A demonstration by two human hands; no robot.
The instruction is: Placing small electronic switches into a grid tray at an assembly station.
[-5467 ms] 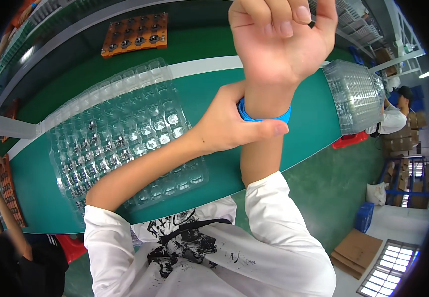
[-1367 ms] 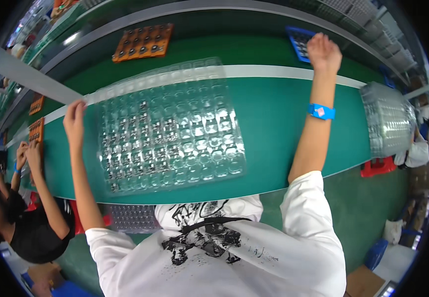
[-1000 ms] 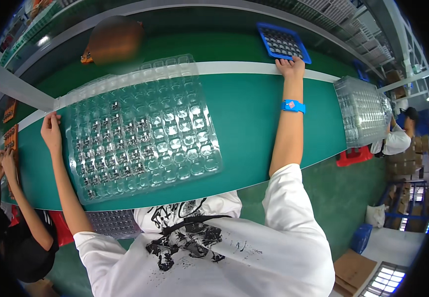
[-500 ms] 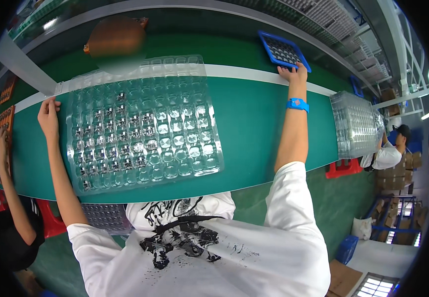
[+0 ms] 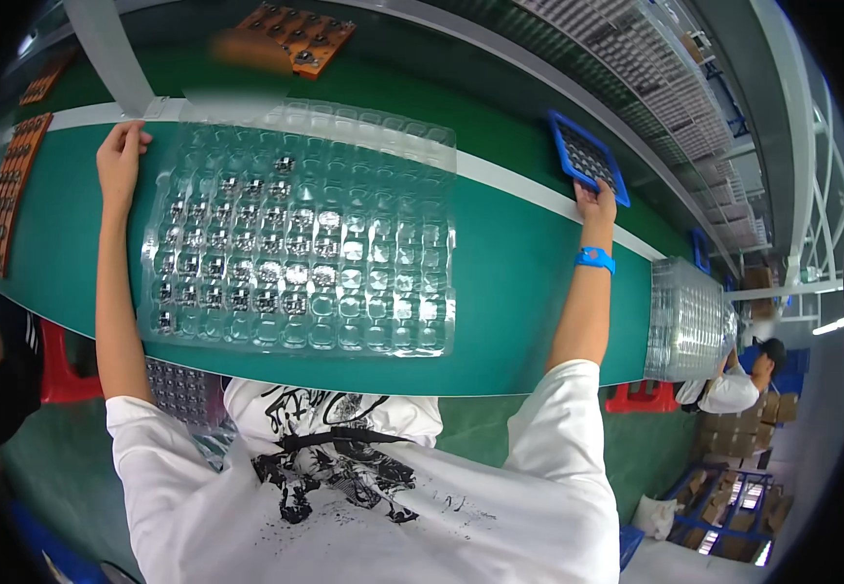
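Observation:
My right hand, with a blue band on its wrist, grips the near edge of a blue tray beyond the table's far white edge. Rows of small dark parts lie in this tray. At the far left of the table my left hand hovers near the white edge, its fingers loosely bent with gaps between them and nothing visible in them. Between my arms a clear plastic blister tray lies on the green table. Small metallic parts fill many pockets on its left side; pockets to the right hold none.
Orange boards with parts stand beyond the table and at its left end. A stack of clear trays rises at the right end. A white post meets the far edge. Other people are at both sides.
The whole view has swung, so the table and far trays appear lower on the right. My right hand keeps its grip on the blue tray. More of the far orange board shows.

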